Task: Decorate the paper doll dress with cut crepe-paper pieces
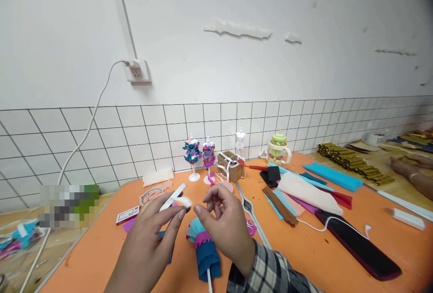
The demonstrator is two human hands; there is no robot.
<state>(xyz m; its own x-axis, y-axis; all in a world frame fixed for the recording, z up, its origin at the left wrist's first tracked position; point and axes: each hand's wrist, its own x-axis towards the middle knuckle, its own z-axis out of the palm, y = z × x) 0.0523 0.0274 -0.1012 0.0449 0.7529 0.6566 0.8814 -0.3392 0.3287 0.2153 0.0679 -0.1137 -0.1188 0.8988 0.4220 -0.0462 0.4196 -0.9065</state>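
Observation:
My left hand (pixel 152 234) pinches a piece of thin white material (pixel 183 201) between thumb and forefinger. A flat white strip (pixel 174 196) also sticks up from between its fingers. Close by on the right, my right hand (pixel 225 225) has its fingers curled, with a gap between thumb and forefinger and nothing visible in it. Below and between the hands lies a ruffled paper piece (pixel 207 257) in light blue, magenta and dark blue on a white stem. Part of it is hidden by my right hand.
Two small dress forms with ruffled paper (pixel 192 153) (pixel 209 155) stand by the wall beside a brown box (pixel 233 166). A bottle (pixel 279 148), coloured paper strips (pixel 333 177), scissors (pixel 250 226) and a black-handled device (pixel 358 243) lie rightward. Another person's hand (pixel 411 169) shows far right.

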